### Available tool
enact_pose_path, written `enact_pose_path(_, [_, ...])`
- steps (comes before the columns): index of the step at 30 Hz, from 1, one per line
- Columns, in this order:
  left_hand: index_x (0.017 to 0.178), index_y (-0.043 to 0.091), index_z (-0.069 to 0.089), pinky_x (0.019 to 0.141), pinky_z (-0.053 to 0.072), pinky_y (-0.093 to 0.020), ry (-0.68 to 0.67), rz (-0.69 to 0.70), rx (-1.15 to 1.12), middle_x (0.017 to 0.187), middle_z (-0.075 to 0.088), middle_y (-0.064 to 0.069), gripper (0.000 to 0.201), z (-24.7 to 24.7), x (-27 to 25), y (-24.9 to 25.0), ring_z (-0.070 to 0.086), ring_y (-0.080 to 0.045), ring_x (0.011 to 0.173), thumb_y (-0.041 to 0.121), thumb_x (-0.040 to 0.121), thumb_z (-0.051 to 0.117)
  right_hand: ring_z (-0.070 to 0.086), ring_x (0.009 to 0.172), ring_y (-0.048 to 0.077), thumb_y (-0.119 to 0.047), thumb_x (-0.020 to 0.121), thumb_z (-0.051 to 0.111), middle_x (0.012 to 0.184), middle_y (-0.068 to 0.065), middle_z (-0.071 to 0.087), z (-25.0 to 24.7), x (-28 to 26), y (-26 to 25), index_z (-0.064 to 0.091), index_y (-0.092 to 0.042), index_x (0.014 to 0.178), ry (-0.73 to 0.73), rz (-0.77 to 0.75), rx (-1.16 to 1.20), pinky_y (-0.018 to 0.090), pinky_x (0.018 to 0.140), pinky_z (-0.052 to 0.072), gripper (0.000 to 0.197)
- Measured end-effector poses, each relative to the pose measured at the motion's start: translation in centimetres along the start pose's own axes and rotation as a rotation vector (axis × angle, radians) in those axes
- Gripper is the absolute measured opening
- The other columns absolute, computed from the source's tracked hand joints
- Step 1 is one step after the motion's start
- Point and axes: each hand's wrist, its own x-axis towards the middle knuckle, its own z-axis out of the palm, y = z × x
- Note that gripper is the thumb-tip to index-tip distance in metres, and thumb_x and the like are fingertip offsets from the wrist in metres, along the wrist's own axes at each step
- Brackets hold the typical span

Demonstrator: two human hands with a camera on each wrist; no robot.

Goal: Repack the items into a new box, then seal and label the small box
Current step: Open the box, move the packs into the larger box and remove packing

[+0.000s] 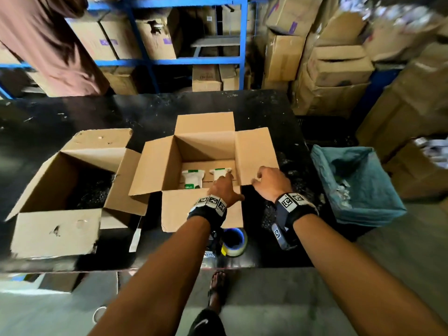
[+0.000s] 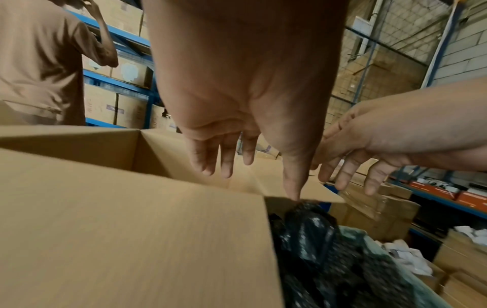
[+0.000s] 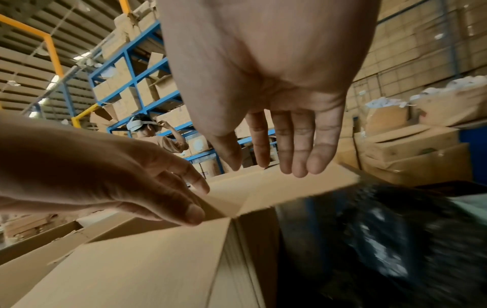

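Your left hand (image 1: pixel 223 190) reaches over the near flap of the open brown cardboard box (image 1: pixel 155 170) in the middle of the black bench (image 1: pixel 72 112). Its fingers (image 2: pixel 226 158) are straight and spread wide, holding nothing, and the thumb tip lies at the box's near right corner. Your right hand (image 1: pixel 271 183) hovers just beside it at the near edge of the box's right flap, fingers (image 3: pixel 300 145) loosely extended and a little apart, gripping nothing; whether they touch the flap, you cannot tell.

Inside the box, two white pouches with green markings (image 1: pixel 192 179) stand side by side on the bottom, near the front wall. All four flaps are folded outward.

To the left stands a larger, worn cardboard box (image 1: pixel 55 229) with its flaps open and its inside dark. A roll of clear packing tape (image 1: pixel 234 242) lies on the bench at the near edge, just below the middle box. A bin lined with a teal bag (image 1: pixel 363 190) stands off the bench's right side.
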Motion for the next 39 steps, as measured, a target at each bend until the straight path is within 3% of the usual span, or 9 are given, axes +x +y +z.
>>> enact_pose_path(4, [0.122, 0.01, 0.052, 0.091, 0.05, -0.045, -0.021, 0.077, -0.041, 0.12, 0.061, -0.016, 0.068, 4.6, -3.2, 3.0, 0.058, -0.036, 0.11, 0.041, 0.07, 0.082, 0.066, 0.097, 0.036, -0.038, 0.095, 0.06, 0.102, 0.012, 0.069, -0.6, -3.8, 6.4, 0.059, -0.016, 0.09, 0.011, 0.065, 0.01, 0.035, 0.068, 0.043, 0.022])
enact_pose_path(7, [0.119, 0.009, 0.054, 0.094, 0.046, -0.045, -0.049, 0.108, 0.012, 0.119, 0.057, -0.017, 0.062, 8.3, -4.6, 4.7, 0.054, -0.036, 0.112, 0.043, 0.073, 0.081, 0.065, 0.097, 0.035, -0.037, 0.096, 0.061, 0.103, 0.01, 0.069, -1.1, -5.5, 10.9, 0.06, -0.017, 0.092, 0.029, 0.126, -0.005, 0.037, 0.07, 0.045, 0.02])
enact_pose_path(13, [0.145, 0.009, 0.03, 0.109, 0.036, -0.052, -0.133, 0.048, 0.069, 0.143, 0.039, -0.018, 0.112, 13.8, -4.3, 6.0, 0.036, -0.041, 0.133, 0.065, 0.062, 0.081, 0.057, 0.119, 0.035, -0.042, 0.097, 0.057, 0.13, 0.01, 0.058, -1.0, -4.2, 16.7, 0.058, -0.021, 0.129, 0.03, 0.164, 0.005, 0.042, 0.088, 0.05, 0.039])
enact_pose_path(19, [0.155, 0.014, -0.012, 0.12, 0.01, -0.055, -0.246, -0.07, 0.076, 0.164, -0.005, -0.013, 0.154, 19.7, -1.7, 7.3, -0.004, -0.036, 0.151, 0.069, 0.048, 0.085, 0.043, 0.135, 0.038, -0.051, 0.095, 0.055, 0.15, 0.011, 0.045, -1.0, 3.2, 19.4, 0.042, -0.029, 0.147, 0.022, 0.058, -0.004, 0.049, 0.105, 0.044, 0.058])
enact_pose_path(23, [0.153, 0.016, -0.022, 0.119, 0.018, -0.057, -0.282, -0.128, 0.123, 0.163, -0.012, -0.014, 0.161, 22.9, 0.9, 6.7, -0.003, -0.038, 0.15, 0.066, 0.046, 0.088, 0.03, 0.146, 0.038, -0.069, 0.09, 0.05, 0.163, 0.007, 0.028, 0.3, 10.2, 20.1, 0.029, -0.042, 0.153, -0.073, -0.005, -0.081, 0.055, 0.114, 0.036, 0.071])
enact_pose_path(28, [0.156, 0.018, -0.008, 0.112, 0.035, -0.049, -0.26, -0.203, 0.05, 0.16, 0.006, -0.016, 0.139, 24.1, 3.1, 5.8, 0.018, -0.038, 0.145, 0.042, 0.061, 0.091, 0.0, 0.155, 0.038, -0.079, 0.086, 0.047, 0.171, -0.006, -0.004, 2.9, 17.2, 20.2, 0.016, -0.062, 0.151, -0.292, -0.134, -0.134, 0.064, 0.118, 0.019, 0.074])
enact_pose_path(32, [0.155, 0.013, 0.008, 0.111, 0.038, -0.039, -0.203, -0.258, -0.055, 0.156, 0.022, -0.018, 0.093, 24.7, 4.7, 5.3, 0.04, -0.034, 0.138, 0.018, 0.088, 0.071, 0.015, 0.153, 0.041, -0.07, 0.088, 0.05, 0.17, -0.009, -0.006, 5.1, 19.9, 21.5, 0.029, -0.064, 0.143, -0.479, -0.153, -0.134, 0.061, 0.118, 0.028, 0.059])
enact_pose_path(36, [0.144, 0.009, 0.036, 0.101, 0.045, -0.037, -0.137, -0.271, -0.191, 0.131, 0.056, -0.016, 0.068, 24.4, 5.6, 6.7, 0.058, -0.032, 0.117, 0.015, 0.084, 0.068, 0.024, 0.15, 0.044, -0.068, 0.083, 0.032, 0.169, 0.006, 0.015, 7.9, 20.1, 23.4, 0.041, -0.049, 0.144, -0.57, -0.204, -0.135, 0.056, 0.12, 0.027, 0.064])
enact_pose_path(39, [0.138, 0.014, 0.049, 0.1, 0.047, -0.035, -0.099, -0.319, -0.47, 0.126, 0.063, -0.014, 0.065, 24.6, 6.0, 8.0, 0.06, -0.031, 0.116, 0.028, 0.077, 0.065, 0.026, 0.147, 0.042, -0.035, 0.105, 0.037, 0.163, 0.009, 0.03, 8.8, 19.2, 23.7, 0.04, -0.018, 0.153, -0.522, -0.146, -0.098, 0.046, 0.123, 0.018, 0.051])
